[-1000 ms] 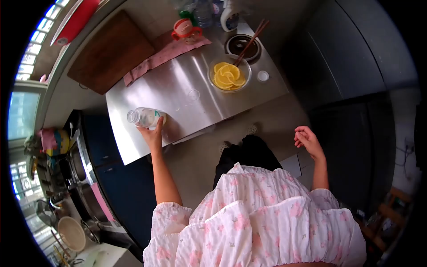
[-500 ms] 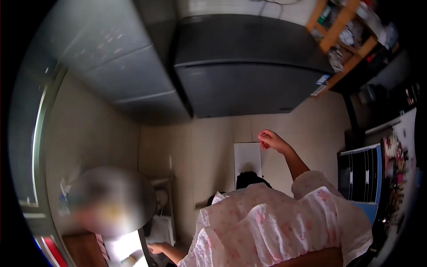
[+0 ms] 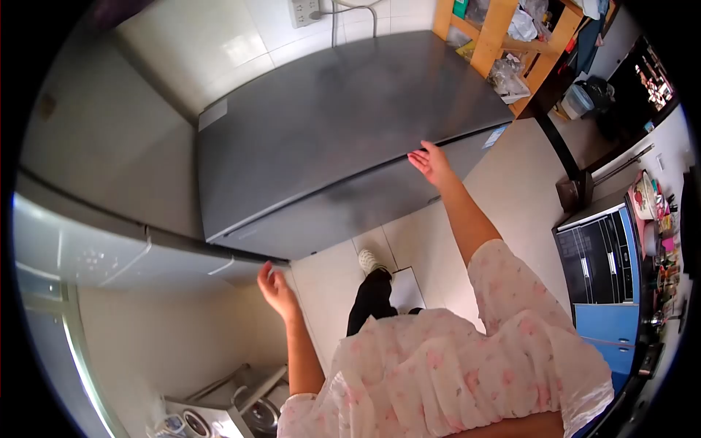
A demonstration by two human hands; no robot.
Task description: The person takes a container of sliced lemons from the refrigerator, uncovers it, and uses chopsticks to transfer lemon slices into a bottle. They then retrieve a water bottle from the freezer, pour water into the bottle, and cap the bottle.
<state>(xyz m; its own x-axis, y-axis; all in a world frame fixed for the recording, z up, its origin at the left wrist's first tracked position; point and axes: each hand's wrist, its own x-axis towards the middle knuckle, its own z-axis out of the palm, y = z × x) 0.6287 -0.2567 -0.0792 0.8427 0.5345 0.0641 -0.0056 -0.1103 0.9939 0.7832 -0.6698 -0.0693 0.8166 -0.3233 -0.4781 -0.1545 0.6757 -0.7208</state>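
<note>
A wide grey chest freezer (image 3: 343,124) with a closed lid stands in front of me. My right hand (image 3: 432,165) is raised near the front edge of its lid, with fingers stretched and nothing in them; whether it touches the lid I cannot tell. My left hand (image 3: 276,289) is held up near the freezer's lower left corner, beside the tall grey refrigerator (image 3: 139,252). Its fingers are apart, and it holds nothing.
A wooden shelf (image 3: 493,44) with plastic bags stands beyond the freezer's right end. A socket (image 3: 305,12) is on the tiled wall. To the right is a blue and black cabinet (image 3: 602,263). At lower left stands a metal rack (image 3: 244,398). My shoe (image 3: 371,260) is on the tiled floor.
I have come closer to the chest freezer, and my view has turned. My left hand has risen from the lower left toward the freezer. My right hand has opened and moved up to the lid's edge.
</note>
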